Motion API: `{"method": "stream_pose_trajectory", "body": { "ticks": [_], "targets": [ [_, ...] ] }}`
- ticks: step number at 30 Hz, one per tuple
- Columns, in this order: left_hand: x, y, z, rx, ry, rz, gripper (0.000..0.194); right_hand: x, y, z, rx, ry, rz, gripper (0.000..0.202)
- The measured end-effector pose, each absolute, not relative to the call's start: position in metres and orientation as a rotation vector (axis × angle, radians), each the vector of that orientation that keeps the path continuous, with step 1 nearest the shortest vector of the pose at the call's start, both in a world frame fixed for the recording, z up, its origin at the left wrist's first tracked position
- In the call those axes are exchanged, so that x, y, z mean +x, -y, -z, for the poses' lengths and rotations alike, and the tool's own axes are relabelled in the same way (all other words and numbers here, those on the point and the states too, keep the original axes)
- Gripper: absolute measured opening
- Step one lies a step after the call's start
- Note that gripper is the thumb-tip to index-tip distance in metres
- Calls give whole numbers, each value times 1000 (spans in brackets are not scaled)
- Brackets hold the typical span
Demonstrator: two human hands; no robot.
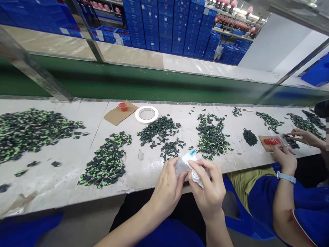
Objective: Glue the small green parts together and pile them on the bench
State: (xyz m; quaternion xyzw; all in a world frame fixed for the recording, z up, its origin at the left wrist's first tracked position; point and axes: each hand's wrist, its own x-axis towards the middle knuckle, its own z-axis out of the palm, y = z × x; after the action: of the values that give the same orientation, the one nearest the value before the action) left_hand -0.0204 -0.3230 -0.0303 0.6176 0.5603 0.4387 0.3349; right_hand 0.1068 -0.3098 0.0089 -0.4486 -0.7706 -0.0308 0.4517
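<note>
My left hand (166, 180) is wrapped round a white squeeze bottle (181, 165) with a blue nozzle tip (192, 152) pointing up and away from me. In my right hand (210, 187) is a crumpled white tissue (196, 174), pressed against the bottle near its tip. Both hands are at the table's front edge. Just beyond them lie a heap of small black parts (171, 148) and, to the right, a heap of black-and-green parts (212, 135).
A roll of white tape (146, 114) lies beside a cardboard piece (115, 115) bearing a red cup (122, 106). More black-and-green parts (105, 161) are heaped at left. On the right, a co-worker's hands (285, 159) are near red cups (272, 141). A green strip (154, 82) runs behind the table.
</note>
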Motion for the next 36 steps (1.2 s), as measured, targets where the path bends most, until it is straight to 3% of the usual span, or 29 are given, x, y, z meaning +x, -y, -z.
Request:
{"method": "stream_pose_trajectory", "body": {
  "ticks": [6,17,21,26,36],
  "targets": [
    [-15,320,42,1749,-1553,-1244,25,103,306,-3,-1205,1826,-6,26],
    [-17,317,41,1418,-1466,-1087,24,118,307,7,-1506,1382,-213,11],
    [-21,316,39,1438,-1498,-1066,24,119,310,4,-1543,1114,-12,10],
    [-19,316,47,1507,-1512,-1160,21,111,310,5,-1264,1448,121,19],
    [-20,322,45,1216,-1347,-1257,23,104,297,30,-1368,1593,-217,11]
  ]
}}
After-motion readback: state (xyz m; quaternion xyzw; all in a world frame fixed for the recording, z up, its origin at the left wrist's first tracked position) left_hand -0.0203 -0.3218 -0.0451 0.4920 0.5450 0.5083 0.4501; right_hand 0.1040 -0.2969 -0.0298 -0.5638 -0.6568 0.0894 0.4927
